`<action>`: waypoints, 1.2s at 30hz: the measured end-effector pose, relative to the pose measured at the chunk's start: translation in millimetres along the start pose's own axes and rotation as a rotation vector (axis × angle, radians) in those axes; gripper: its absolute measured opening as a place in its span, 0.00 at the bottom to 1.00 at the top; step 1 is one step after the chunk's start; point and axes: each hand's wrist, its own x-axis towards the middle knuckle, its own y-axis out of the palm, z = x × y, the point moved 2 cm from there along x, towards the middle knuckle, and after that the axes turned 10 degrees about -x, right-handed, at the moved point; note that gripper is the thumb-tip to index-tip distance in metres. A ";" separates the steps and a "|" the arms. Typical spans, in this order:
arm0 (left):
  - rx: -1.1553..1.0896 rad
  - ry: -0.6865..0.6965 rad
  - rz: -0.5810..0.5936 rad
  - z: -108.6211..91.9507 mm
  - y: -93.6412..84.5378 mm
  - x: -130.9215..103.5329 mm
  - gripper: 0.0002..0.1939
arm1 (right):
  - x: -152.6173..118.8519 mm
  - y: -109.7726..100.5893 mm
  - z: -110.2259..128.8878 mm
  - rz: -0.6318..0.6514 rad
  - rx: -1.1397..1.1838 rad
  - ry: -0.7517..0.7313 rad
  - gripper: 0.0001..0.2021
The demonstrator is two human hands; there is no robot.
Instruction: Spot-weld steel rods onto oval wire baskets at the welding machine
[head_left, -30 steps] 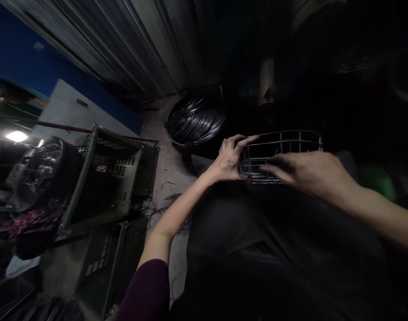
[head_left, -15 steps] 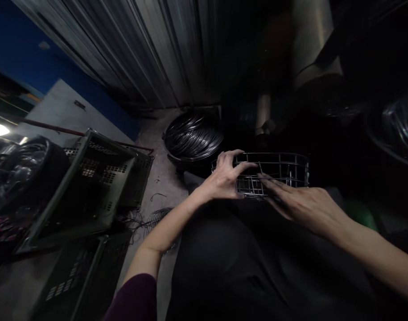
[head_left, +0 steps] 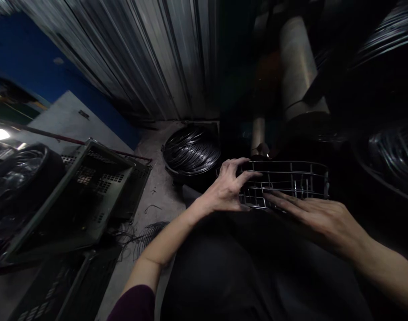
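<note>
A shallow basket of thin metal wire (head_left: 311, 178) with rounded corners is in front of me, above my dark-clad lap. My left hand (head_left: 225, 187) grips its left end, the fingers spread over the upper wires and the thumb low on the near side. Along the near side lies my right hand (head_left: 319, 218), its fingers long and close together against the wires. The right thumb is hidden, and the dark blurs the grip there.
A round tub of black wire coils (head_left: 192, 151) stands on the floor ahead. Dark green perforated crates (head_left: 90, 187) are at the left, near loose bent wires (head_left: 150, 236). Machinery with a pale pipe (head_left: 299, 67) rises at the right, beside more coiled wire (head_left: 397, 151).
The basket sits slightly farther right and lower in view, with more of its right end showing. Both hands stay at it, the right one also a little farther right. The view has tilted slightly.
</note>
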 end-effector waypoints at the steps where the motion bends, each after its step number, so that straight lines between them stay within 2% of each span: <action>1: 0.001 -0.010 -0.009 1.6 0.1 2.7 0.46 | 1.8 0.2 -3.2 -0.001 -0.002 0.002 0.20; 9: 0.020 0.000 -0.031 11.9 -5.7 25.5 0.45 | 13.5 6.7 -25.8 0.043 -0.037 -0.055 0.19; 14: 0.017 0.019 -0.033 10.8 -7.5 25.3 0.45 | 6.9 9.3 -23.3 0.051 -0.023 0.022 0.22; 20: 0.007 0.037 -0.036 11.8 -10.1 28.3 0.45 | 14.1 7.4 -26.5 0.044 -0.022 -0.022 0.21; 28: -0.017 -0.005 0.023 12.2 -20.1 34.1 0.43 | 22.2 10.9 -24.7 -0.043 -0.022 0.059 0.20; 33: -0.019 0.014 0.052 13.9 -23.5 34.5 0.43 | 29.8 -0.1 -21.4 0.058 -0.098 0.057 0.15; 36: -0.017 0.013 0.061 15.1 -25.7 38.3 0.44 | 31.2 -0.9 -23.0 0.131 -0.052 0.128 0.15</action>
